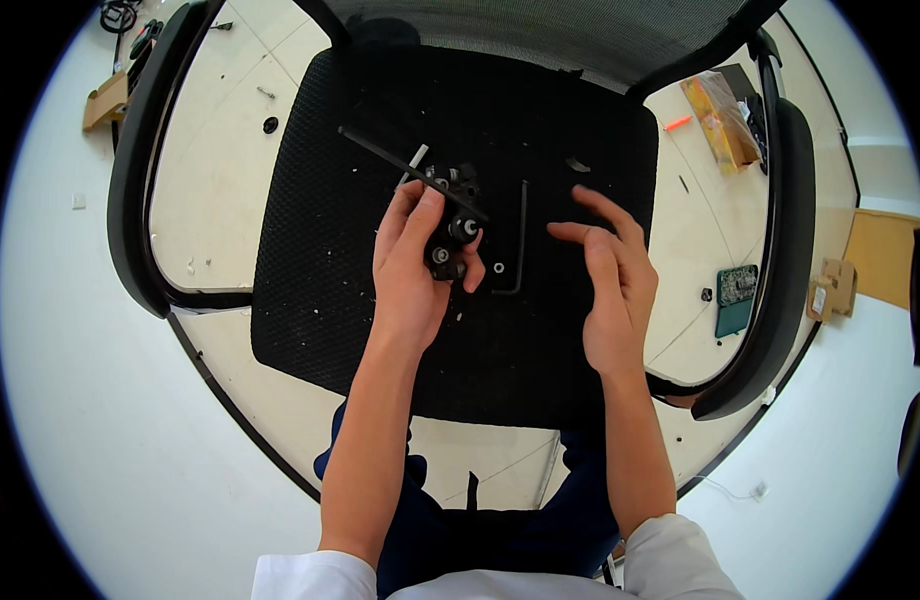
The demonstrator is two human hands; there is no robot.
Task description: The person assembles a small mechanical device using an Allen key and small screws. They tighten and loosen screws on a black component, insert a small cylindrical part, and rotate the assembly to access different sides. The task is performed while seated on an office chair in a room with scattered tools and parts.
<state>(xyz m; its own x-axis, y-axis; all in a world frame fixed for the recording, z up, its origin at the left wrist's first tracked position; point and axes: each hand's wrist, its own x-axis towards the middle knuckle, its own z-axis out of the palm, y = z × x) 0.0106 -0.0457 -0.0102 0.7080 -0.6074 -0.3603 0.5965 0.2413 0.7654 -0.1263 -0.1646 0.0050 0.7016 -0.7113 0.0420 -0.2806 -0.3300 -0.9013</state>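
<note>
My left hand (408, 245) is closed around a small black mechanical part (445, 262) with several round metal fittings. A long, thin black rod (385, 157), perhaps a hex key, slants across the top of that part under my thumb. Beside it a short white stick (419, 156) points up and away. My right hand (620, 290) holds nothing, its index finger and thumb apart over the right side of the seat. Between my hands an L-shaped hex key (523, 235) lies on the seat, near a small metal nut (499, 268).
The black chair seat (330, 290) serves as the work surface, with small scraps on it. Armrests rise at its left (140, 150) and right (785, 250); a mesh backrest (540, 30) stands beyond. On the floor at right lie an opened box (720, 120) and a green case (736, 300).
</note>
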